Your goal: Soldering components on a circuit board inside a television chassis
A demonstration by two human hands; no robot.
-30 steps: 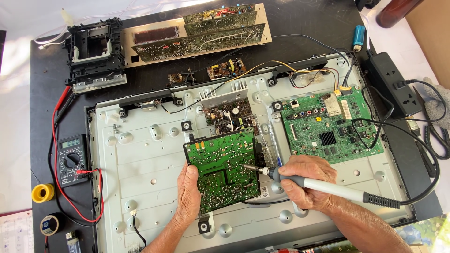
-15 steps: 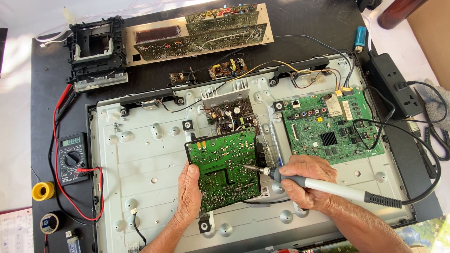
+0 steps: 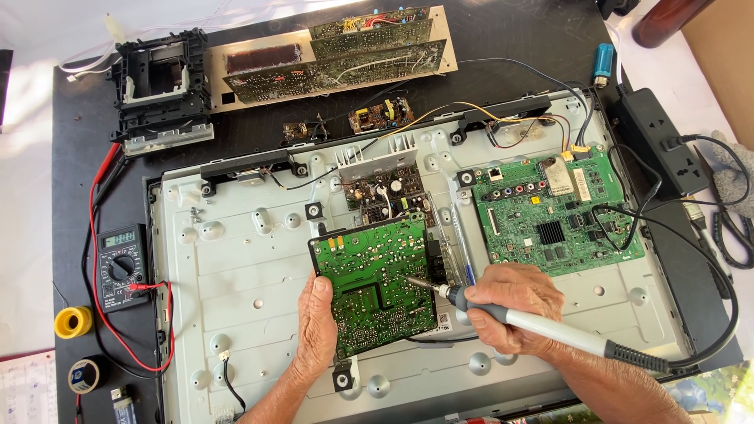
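My left hand (image 3: 317, 330) grips the left edge of a green circuit board (image 3: 375, 283), solder side up, held tilted over a grey metal TV back panel (image 3: 243, 267). My right hand (image 3: 514, 305) holds a grey soldering iron (image 3: 542, 328), whose tip touches the board near its right middle. The iron's black cable runs off to the right.
A second green board (image 3: 550, 208) is mounted on the panel's right. A multimeter (image 3: 120, 263) with red leads, a yellow tape roll (image 3: 74, 322), a black power strip (image 3: 656, 141), a long circuit assembly (image 3: 338, 51) and a black frame (image 3: 161, 86) lie around.
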